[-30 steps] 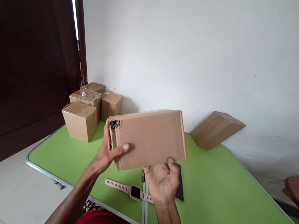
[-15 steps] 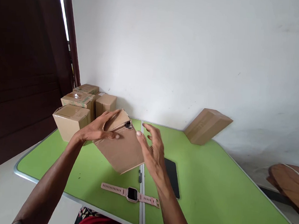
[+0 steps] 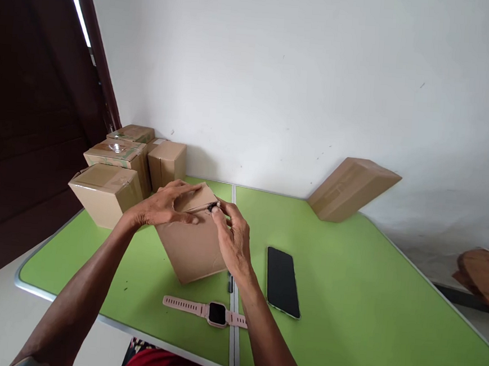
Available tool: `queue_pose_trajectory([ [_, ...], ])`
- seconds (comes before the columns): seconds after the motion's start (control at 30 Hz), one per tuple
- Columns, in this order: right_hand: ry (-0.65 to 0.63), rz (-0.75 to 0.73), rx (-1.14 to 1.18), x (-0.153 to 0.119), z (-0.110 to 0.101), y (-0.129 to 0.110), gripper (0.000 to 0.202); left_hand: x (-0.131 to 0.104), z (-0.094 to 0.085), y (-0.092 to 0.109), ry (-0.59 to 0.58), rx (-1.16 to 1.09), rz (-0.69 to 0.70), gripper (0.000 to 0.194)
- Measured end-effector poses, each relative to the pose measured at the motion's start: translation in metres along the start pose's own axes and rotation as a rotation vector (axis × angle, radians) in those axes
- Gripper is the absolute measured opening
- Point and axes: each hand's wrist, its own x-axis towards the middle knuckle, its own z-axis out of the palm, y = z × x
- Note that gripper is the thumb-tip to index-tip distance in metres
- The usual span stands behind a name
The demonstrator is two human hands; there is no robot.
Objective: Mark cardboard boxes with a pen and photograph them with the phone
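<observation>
A brown cardboard box (image 3: 192, 249) stands tilted over the green table in front of me. My left hand (image 3: 164, 205) grips its upper left edge, the thumb lying across the near face. At the box's upper right corner, the fingers and thumb of my right hand (image 3: 233, 230) pinch together beside a torn, dark spot (image 3: 212, 206). Whether that hand holds the cardboard or the dark bit in the tear is hard to see. Below the box lies a smartwatch (image 3: 217, 314) with a pink strap, partly covered by my right forearm.
Several cardboard boxes (image 3: 108, 195) are grouped at the back left by the wall. Another box (image 3: 351, 191) leans against the wall at the back right. A black smartphone (image 3: 283, 282) lies right of my right arm, on the green table (image 3: 369, 317). A small dark object (image 3: 230, 283) lies along the table's seam.
My right hand has moved left from beside the box and closed at its torn corner. My left hand keeps its grip. The phone shows more fully as the view shifts.
</observation>
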Motion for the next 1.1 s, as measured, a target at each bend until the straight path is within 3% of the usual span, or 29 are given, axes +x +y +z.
queue_pose_trajectory([
  [0.17,0.066,-0.103,-0.101,0.007,0.015,0.005,0.037,-0.005,0.005,0.015,0.123,0.206,-0.108,0.07],
  [0.33,0.197,-0.251,-0.172,0.001,0.029,0.01,0.035,-0.009,0.031,0.033,0.315,0.263,-0.199,0.066],
  [0.57,0.293,-0.369,-0.218,-0.023,0.039,0.007,0.033,-0.024,0.055,0.052,0.535,0.287,-0.239,0.042],
  [0.93,0.269,-0.317,-0.127,-0.027,0.048,0.002,0.031,-0.032,0.058,0.056,0.558,0.267,-0.261,0.046],
  [1.1,0.184,-0.312,-0.113,-0.021,0.047,0.003,0.032,-0.033,0.051,0.048,0.548,0.242,-0.256,0.049],
])
